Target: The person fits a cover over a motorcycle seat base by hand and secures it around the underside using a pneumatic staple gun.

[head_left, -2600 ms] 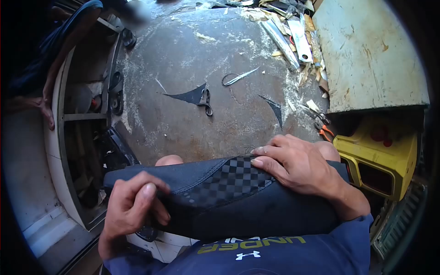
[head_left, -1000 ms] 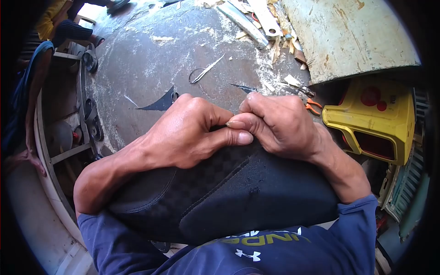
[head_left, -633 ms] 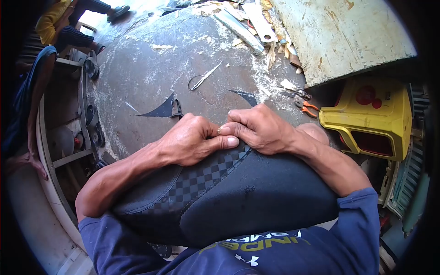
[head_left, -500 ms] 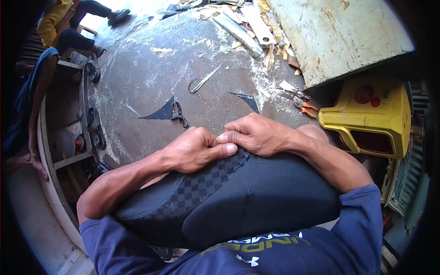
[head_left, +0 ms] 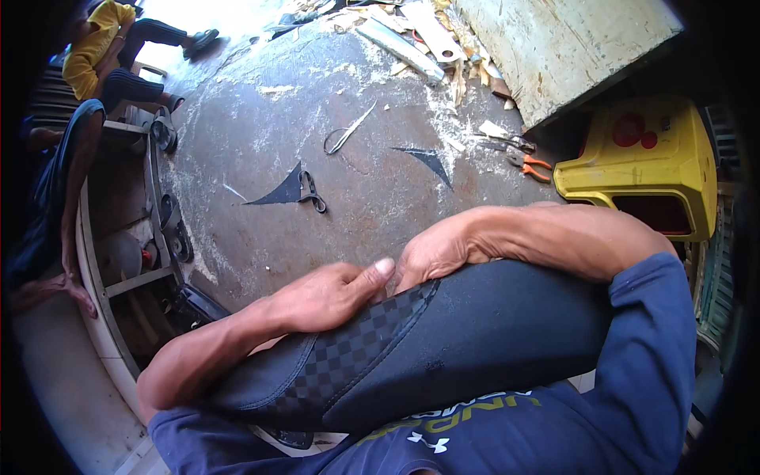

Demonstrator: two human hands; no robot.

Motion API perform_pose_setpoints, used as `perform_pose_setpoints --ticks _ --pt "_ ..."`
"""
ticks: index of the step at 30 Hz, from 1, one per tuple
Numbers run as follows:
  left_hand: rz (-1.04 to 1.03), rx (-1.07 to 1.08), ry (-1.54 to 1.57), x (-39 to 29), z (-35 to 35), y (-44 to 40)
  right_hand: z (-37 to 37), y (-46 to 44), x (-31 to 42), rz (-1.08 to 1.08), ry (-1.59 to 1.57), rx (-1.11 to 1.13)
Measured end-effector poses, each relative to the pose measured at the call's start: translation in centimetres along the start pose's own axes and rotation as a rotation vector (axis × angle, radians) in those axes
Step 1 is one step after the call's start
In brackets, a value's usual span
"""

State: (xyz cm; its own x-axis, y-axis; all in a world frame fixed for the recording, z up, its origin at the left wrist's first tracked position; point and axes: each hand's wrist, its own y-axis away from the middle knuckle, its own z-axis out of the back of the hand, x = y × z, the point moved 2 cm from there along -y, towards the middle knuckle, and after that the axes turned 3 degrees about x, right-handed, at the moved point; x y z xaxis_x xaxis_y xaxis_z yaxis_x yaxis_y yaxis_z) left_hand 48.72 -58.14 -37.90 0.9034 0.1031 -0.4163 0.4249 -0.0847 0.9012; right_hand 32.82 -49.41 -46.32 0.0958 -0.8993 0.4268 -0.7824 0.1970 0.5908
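Observation:
A black motorcycle seat with a stitched checkered panel lies across my lap. My left hand is closed over its far edge, thumb raised and fingers mostly hidden behind the rim. Close beside it, my right hand bends down over the same edge, its fingers curled behind the seat and largely out of sight. What the fingertips pinch there cannot be seen.
On the floor lie scissors, black triangular scraps, a black looped item and orange-handled pliers. A yellow plastic casing stands at right. Two people sit at left, near a metal frame.
My hands, thumbs together before, have moved apart. The right hand has turned over the edge with its elbow raised, and the left thumb now points up. The view has shifted slightly.

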Motion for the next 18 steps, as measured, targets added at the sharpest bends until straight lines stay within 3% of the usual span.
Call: perform_pose_setpoints --ticks 1,3,5,7,11,13,15,17,18 --pt "-0.168 -0.208 -0.556 -1.7 0.0 1.3 -0.1 0.0 -0.1 0.010 0.008 0.003" --pt "-0.766 -0.641 -0.877 -2.4 -2.6 3.8 -0.1 0.2 -0.4 0.020 0.046 -0.008" --pt "-0.709 -0.456 -0.818 -3.4 -6.8 5.9 -0.1 0.0 -0.7 0.023 0.077 -0.022" --pt "-0.738 -0.567 -0.964 -3.1 -8.6 4.8 -0.3 0.2 -0.9 0.016 0.128 -0.039" --pt "-0.619 -0.569 -0.900 -3.5 -9.2 4.0 -0.2 0.5 -1.4 0.021 0.174 -0.018" --pt "-0.506 -0.520 -0.725 -3.6 -9.1 3.7 -0.5 0.5 -1.5 0.001 0.224 0.001" --pt "-0.515 -0.504 -0.751 -4.1 -8.5 3.3 -0.8 0.4 -1.3 -0.012 0.297 0.010" --pt "-0.337 -0.432 -0.549 -4.2 -7.6 2.5 -0.8 0.3 -0.9 -0.028 0.433 -0.042" --pt "-0.282 -0.407 -0.632 -4.3 -7.2 2.2 -0.7 0.4 -0.4 -0.032 0.563 -0.143"
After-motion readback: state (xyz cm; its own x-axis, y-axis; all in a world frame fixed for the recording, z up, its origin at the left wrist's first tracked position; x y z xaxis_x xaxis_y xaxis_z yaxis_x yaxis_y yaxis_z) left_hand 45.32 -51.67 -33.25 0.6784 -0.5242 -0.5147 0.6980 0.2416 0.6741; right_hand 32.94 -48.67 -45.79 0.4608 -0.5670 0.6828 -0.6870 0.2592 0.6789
